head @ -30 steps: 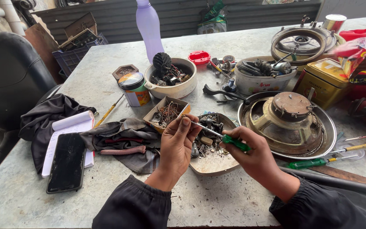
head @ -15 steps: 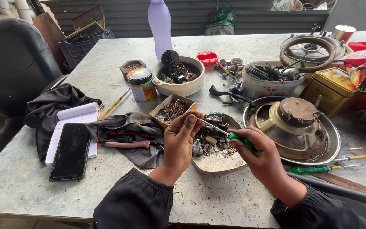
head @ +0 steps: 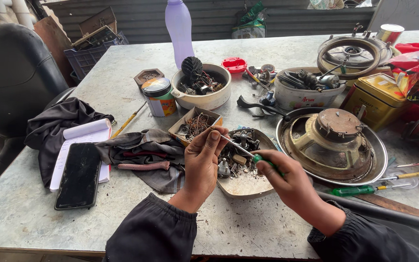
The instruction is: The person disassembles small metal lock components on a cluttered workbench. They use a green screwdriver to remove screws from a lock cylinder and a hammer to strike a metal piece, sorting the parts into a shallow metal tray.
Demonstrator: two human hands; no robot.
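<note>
The right hand (head: 287, 177) has its grip clamped on a green-handled screwdriver (head: 246, 151), whose tip meets a tiny part pinched in the left hand (head: 202, 157) fingers, at the frame's centre above a shallow dish of parts (head: 248, 184). A speaker frame (head: 333, 140) sits right on the counter (head: 122, 87), a phone (head: 79, 174) left.

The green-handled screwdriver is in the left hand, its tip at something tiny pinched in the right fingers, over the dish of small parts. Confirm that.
Not quite: the hands are swapped. The head view shows the right hand holding the green-handled screwdriver, its tip at something tiny pinched in the left hand fingers, over the dish of small parts.
</note>
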